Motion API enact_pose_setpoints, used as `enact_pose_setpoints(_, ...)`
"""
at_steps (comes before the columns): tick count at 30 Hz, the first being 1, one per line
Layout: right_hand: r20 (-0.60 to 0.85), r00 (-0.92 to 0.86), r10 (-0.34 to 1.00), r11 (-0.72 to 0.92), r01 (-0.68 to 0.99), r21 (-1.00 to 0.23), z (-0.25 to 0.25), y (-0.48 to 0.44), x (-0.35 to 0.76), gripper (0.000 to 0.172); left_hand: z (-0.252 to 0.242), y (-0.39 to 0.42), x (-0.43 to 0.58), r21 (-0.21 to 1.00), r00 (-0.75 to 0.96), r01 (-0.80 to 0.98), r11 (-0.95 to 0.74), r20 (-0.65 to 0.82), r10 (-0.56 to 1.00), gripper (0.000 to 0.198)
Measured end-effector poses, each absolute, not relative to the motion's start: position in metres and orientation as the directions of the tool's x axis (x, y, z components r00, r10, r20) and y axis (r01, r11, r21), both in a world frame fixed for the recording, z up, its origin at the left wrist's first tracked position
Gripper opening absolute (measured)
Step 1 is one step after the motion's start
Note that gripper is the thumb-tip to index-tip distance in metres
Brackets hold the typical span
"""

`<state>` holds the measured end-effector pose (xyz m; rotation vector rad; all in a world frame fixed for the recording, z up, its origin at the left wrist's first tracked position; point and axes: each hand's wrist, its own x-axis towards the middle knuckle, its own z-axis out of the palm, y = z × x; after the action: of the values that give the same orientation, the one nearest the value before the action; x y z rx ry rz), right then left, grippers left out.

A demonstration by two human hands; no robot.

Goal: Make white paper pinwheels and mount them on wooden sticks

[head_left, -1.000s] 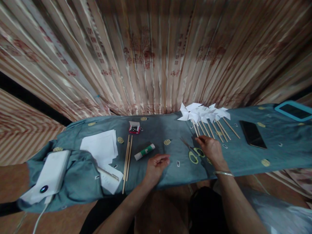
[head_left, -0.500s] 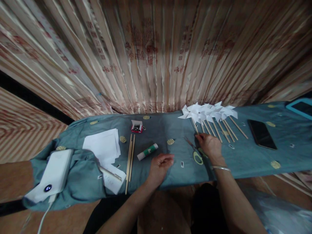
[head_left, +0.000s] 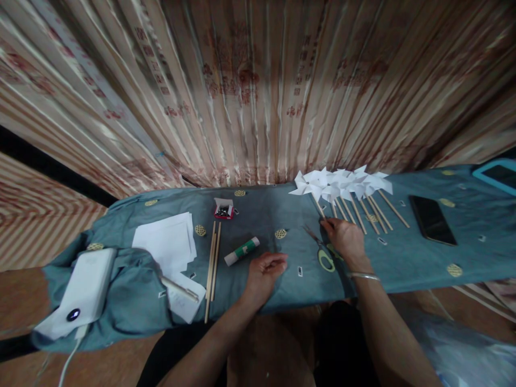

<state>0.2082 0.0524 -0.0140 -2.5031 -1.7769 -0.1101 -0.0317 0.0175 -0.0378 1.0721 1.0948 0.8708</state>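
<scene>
My right hand point(head_left: 345, 236) pinches the lower end of the stick of the leftmost white paper pinwheel point(head_left: 308, 184), which lies on the cloth. Several more pinwheels point(head_left: 363, 183) overlap it to the right, their wooden sticks pointing toward me. Scissors point(head_left: 324, 259) with light green handles lie beside my right hand, partly hidden by it. Loosely curled, my left hand point(head_left: 264, 275) rests on the cloth with nothing visible in it. Just left of that hand is a green and white glue stick point(head_left: 242, 251).
Loose wooden sticks point(head_left: 214, 263) lie left of the glue stick, below a small red box of metal pins point(head_left: 223, 209). Farther left are white paper sheets point(head_left: 165, 239), a pen point(head_left: 179, 288) and a white power bank point(head_left: 91, 285). A black phone point(head_left: 432, 220) lies at right.
The leftmost pinwheel has shifted slightly left in my right hand's pinch. My left hand stays where it was. The view has shifted a little.
</scene>
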Motion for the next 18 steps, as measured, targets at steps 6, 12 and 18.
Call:
enact_pose_setpoints(6, 0.127, 0.333, 0.934, -0.336, 0.942, -0.001, -0.015, 0.051, 0.209, 0.032, -0.038, 0.018, -0.031, 0.959, 0.254, -0.052, 0.279, -0.257, 0.932, 0.018)
enact_pose_setpoints(12, 0.256, 0.37, 0.893, -0.367, 0.928, -0.059, -0.013, 0.048, 0.224, 0.028, -0.04, 0.018, -0.03, 0.961, 0.248, -0.059, 0.271, -0.249, 0.936, 0.02)
enact_pose_setpoints(18, 0.176, 0.433, 0.884, -0.429, 0.901, -0.059, -0.013, 0.049, 0.231, 0.029, -0.039, 0.019, -0.031, 0.96, 0.249, -0.051, 0.276, -0.255, 0.934, 0.02)
